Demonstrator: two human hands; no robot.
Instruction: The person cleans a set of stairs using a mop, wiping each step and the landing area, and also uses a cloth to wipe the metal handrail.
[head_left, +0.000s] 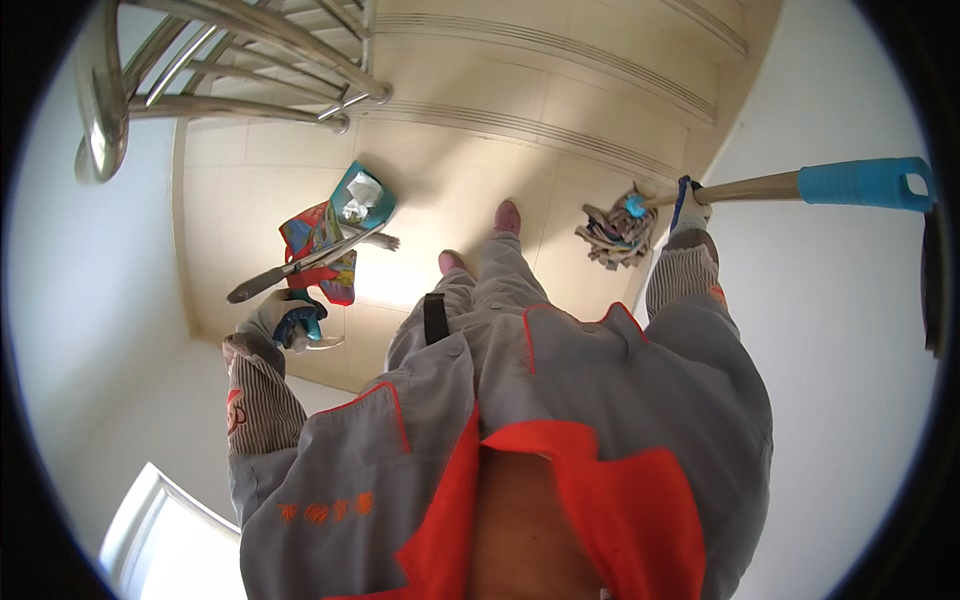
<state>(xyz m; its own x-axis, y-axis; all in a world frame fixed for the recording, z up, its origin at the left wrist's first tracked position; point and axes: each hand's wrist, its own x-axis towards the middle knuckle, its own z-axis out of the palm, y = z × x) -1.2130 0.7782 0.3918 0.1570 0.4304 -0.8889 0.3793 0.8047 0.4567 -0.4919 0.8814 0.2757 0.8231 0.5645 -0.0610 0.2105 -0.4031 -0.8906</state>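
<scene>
My right hand (691, 208), in a white and dark blue work glove, grips the pole of a string mop (757, 187). Its blue end grip (862, 184) points to the right. The grey-brown mop head (619, 234) rests on the floor by the wall. On the left, my gloved left hand (294, 319) has its fingers curled, apparently around the dustpan's handle, mostly hidden. Clear plastic (319, 345) shows beneath those fingers. Just beyond are a colourful printed bag (311, 229), a broom with a grey grip (259, 285), and a teal dustpan (386, 199) holding white paper litter (362, 191).
Tiled stairs (540, 67) with grooved edges rise ahead. A stainless steel railing (247, 109) stands at the upper left. White walls flank the landing (427, 176), the right one (810, 300) close to the mop. A bright window (180, 547) is at the lower left.
</scene>
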